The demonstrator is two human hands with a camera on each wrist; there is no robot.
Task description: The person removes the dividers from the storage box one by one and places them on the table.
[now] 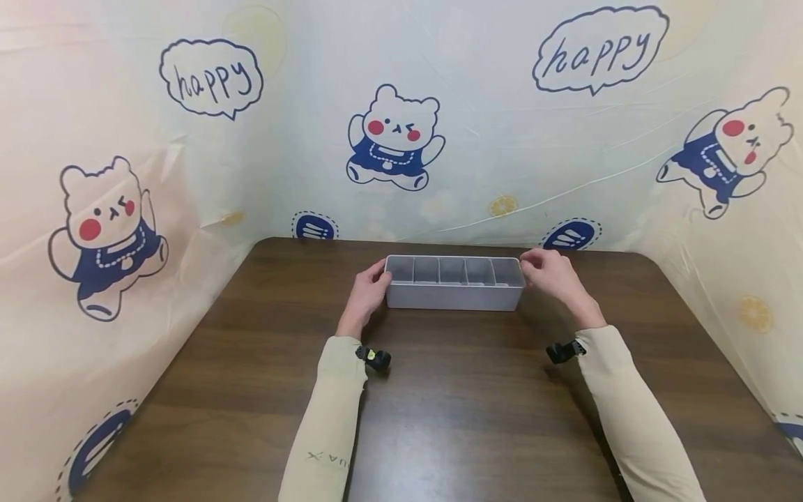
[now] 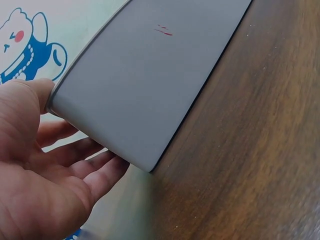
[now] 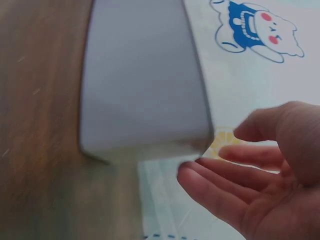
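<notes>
A grey divided storage box with several compartments in a row stands near the far edge of the table. No contents can be made out in its compartments. At its left end my left hand grips it, thumb at the top rim and fingers against the end wall. The left wrist view shows the long side of the box with small red marks. By the right end is my right hand. Its fingers are loosely bent at the box's corner, and the thumb stands apart from it; whether the fingertips touch is unclear.
The dark brown wooden table spreads in front of the box. Behind it and at both sides hangs a pale printed curtain with bears and "happy" bubbles. Both wrists carry small black cameras.
</notes>
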